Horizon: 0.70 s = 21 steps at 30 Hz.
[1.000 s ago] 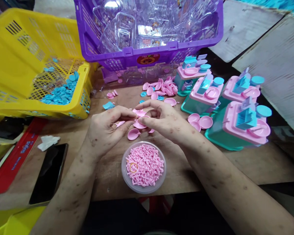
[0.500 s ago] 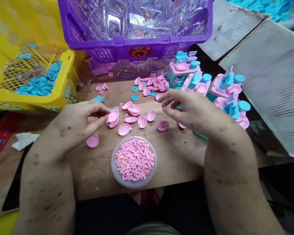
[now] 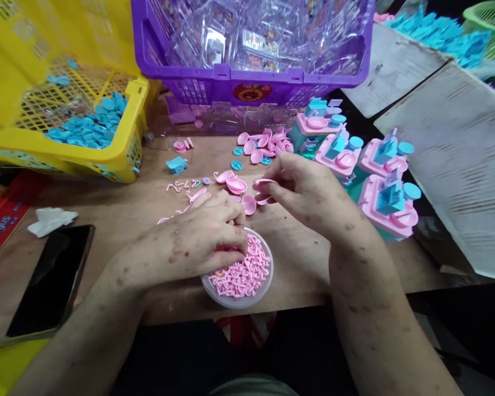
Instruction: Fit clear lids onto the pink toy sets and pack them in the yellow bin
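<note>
Take the round tub (image 3: pixel 230 300) as the middle of the clock, with twelve pointing away from the person. It sits near the front edge of the worktop (image 3: pixel 299 269), filled with small pink pieces (image 3: pixel 249 278). The left hand (image 3: pixel 204 236) reaches over its ten o'clock side, fingers bent down onto the pieces; the tips are hidden, so I cannot tell whether they grip any. At one o'clock, the right hand (image 3: pixel 307 184) is pinching a pink dish (image 3: pixel 264 183) between thumb and fingers, above the worktop.

Loose pink dishes (image 3: pixel 236 186) lie at twelve o'clock, with a larger pile (image 3: pixel 278 144) beyond them, toward one. At eleven are a few tiny hooks (image 3: pixel 177 187) and a blue block (image 3: pixel 176 165). Four toy sinks (image 3: pixel 390 206) stand together around two o'clock. A phone (image 3: pixel 53 280) lies at nine. The yellow crate (image 3: pixel 61 149), holding blue pieces (image 3: pixel 88 129), is at ten; the purple crate (image 3: pixel 289 80), full of clear packs (image 3: pixel 214 44), is at twelve, farther back.
</note>
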Each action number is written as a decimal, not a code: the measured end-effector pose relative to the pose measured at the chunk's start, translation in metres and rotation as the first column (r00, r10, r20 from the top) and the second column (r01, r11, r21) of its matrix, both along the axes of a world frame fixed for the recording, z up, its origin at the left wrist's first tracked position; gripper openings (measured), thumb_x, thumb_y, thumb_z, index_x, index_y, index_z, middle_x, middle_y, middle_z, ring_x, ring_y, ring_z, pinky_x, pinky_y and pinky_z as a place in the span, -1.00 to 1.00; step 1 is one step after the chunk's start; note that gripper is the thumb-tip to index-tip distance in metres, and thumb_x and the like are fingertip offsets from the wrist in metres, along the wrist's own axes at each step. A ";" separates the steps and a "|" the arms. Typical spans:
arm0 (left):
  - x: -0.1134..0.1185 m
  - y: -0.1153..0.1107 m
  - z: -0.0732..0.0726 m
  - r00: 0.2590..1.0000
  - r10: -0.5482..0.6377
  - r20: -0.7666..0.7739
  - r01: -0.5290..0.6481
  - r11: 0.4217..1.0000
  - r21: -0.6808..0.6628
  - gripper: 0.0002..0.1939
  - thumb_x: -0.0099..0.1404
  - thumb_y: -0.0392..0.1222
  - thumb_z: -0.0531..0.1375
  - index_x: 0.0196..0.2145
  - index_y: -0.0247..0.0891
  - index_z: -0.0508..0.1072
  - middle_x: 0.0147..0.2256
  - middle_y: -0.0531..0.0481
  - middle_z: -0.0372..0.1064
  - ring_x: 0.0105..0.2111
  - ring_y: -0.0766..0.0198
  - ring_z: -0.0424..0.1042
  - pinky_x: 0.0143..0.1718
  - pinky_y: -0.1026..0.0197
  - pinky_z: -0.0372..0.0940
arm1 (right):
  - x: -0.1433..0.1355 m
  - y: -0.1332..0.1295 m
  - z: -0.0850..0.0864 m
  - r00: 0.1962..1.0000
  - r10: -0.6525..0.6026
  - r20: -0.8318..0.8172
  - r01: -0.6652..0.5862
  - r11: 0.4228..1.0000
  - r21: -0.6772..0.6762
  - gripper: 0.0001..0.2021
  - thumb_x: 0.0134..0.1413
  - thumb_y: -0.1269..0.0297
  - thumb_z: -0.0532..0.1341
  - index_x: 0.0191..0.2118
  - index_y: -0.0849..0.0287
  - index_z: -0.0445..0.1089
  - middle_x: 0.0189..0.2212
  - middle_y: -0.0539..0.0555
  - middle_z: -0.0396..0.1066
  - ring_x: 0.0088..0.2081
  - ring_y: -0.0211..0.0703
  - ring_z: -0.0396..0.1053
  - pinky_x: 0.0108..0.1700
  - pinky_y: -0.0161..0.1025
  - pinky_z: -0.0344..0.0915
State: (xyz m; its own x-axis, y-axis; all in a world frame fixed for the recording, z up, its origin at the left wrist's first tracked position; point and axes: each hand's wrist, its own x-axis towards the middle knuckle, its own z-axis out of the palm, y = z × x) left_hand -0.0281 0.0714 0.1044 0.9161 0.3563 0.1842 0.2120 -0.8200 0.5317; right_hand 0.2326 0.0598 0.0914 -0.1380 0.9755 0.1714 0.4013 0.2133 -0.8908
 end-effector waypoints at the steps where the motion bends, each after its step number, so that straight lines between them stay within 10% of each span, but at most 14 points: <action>1: -0.001 0.002 0.002 1.000 -0.012 0.013 0.012 1.000 -0.026 -0.88 0.53 -0.26 0.33 -0.21 -0.14 0.67 -0.06 -0.05 0.54 0.06 0.03 0.44 0.19 -0.02 0.32 | -0.004 0.005 -0.001 0.997 0.059 -0.056 -0.061 0.998 -0.034 -0.75 0.39 0.05 0.46 -0.18 0.08 0.49 -0.34 0.04 0.61 -0.33 -0.11 0.58 -0.25 -0.16 0.49; 9: -0.012 0.006 0.017 0.986 0.169 0.008 -0.161 0.955 -0.250 -0.91 0.40 -0.36 0.30 -0.25 -0.19 0.57 -0.28 0.12 0.64 -0.32 0.32 0.57 -0.26 0.30 0.37 | -0.012 0.016 -0.012 0.938 0.194 -0.289 -0.240 0.961 -0.135 -0.61 0.32 -0.10 0.48 -0.10 0.18 0.63 -0.29 0.07 0.63 -0.34 -0.16 0.57 -0.30 -0.22 0.54; 16: -0.013 0.010 0.016 0.979 0.128 0.159 -0.096 0.976 -0.196 -0.70 0.51 -0.39 0.26 0.07 -0.09 0.66 -0.05 0.07 0.72 -0.10 0.29 0.68 -0.01 0.28 0.49 | -0.017 0.011 -0.016 0.907 0.243 -0.343 -0.303 0.943 -0.134 -0.63 0.28 -0.09 0.50 -0.19 0.16 0.62 -0.26 0.07 0.62 -0.27 -0.16 0.54 -0.23 -0.24 0.53; 21: -0.012 0.013 0.019 0.954 0.222 0.203 -0.183 0.964 -0.194 -0.73 0.51 -0.43 0.22 -0.09 -0.13 0.69 -0.11 0.06 0.72 -0.08 0.26 0.69 0.03 0.25 0.51 | -0.018 0.010 -0.020 0.898 0.282 -0.339 -0.349 0.924 -0.156 -0.63 0.33 -0.10 0.45 -0.21 0.14 0.61 -0.30 0.06 0.59 -0.30 -0.15 0.53 -0.26 -0.22 0.52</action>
